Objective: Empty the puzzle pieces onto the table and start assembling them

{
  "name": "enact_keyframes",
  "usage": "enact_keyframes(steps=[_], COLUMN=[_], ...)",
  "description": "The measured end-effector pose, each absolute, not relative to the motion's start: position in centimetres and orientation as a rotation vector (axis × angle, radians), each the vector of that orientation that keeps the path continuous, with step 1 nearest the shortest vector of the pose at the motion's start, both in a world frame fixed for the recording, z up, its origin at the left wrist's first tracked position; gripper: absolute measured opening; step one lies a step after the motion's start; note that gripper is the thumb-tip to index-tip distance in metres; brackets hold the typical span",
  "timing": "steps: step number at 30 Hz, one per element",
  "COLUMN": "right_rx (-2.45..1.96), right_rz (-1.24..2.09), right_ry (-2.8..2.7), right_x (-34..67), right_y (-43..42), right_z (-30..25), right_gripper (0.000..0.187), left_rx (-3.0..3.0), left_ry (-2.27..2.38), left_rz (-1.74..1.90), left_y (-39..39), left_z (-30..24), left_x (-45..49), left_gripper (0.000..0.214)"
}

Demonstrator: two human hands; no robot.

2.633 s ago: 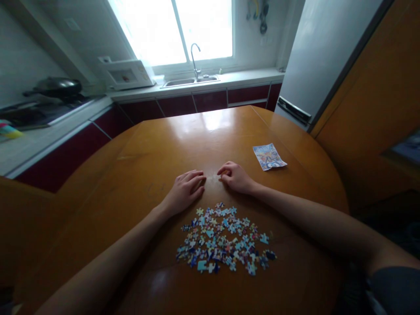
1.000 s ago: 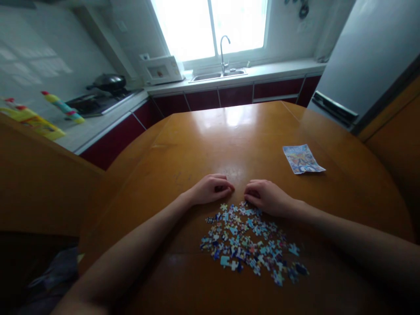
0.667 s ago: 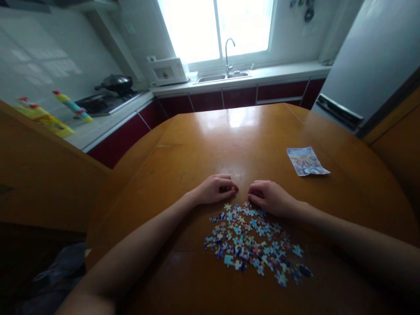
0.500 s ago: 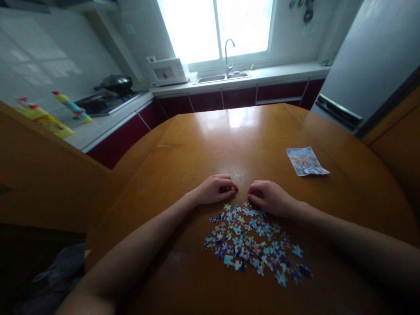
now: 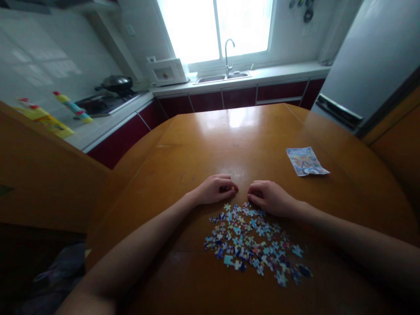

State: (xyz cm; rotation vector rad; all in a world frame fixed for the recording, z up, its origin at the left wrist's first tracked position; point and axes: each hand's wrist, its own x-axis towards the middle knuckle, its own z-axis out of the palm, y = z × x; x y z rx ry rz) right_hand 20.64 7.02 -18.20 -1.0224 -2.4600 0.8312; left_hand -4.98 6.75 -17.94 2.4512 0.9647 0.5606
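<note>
A heap of small loose jigsaw pieces (image 5: 252,240) lies on the round wooden table (image 5: 229,144) close to me. My left hand (image 5: 215,190) rests on the table just beyond the heap's far left edge, fingers curled under with a dark bit showing beneath them. My right hand (image 5: 271,197) rests beside it at the heap's far edge, fingers curled inward over the nearest pieces. What either hand holds is hidden by the fingers. The two hands lie a short gap apart.
A printed picture sheet (image 5: 305,161) lies at the right of the table. Behind stand a counter with sink and tap (image 5: 226,65), a white microwave (image 5: 167,72), a wok on the hob (image 5: 113,83), coloured bottles (image 5: 70,107) at left and a grey fridge (image 5: 357,65) at right.
Since 2.6 s ago both hands have drawn back from the bare table to the heap's far edge and the view has swung left. Over the last second the hands have stayed still.
</note>
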Motion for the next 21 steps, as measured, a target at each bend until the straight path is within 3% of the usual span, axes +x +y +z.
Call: enact_keyframes(steps=[21], right_rx=[-1.042], right_rz=[0.825], right_ry=[-2.475], right_x=[20.53], right_y=[6.91], right_z=[-17.74], right_gripper=[0.014], left_rx=[2.463], left_ry=[0.96], left_rz=[0.561], left_y=[6.8], left_z=[-18.0], left_x=[-4.98], left_gripper=[0.021])
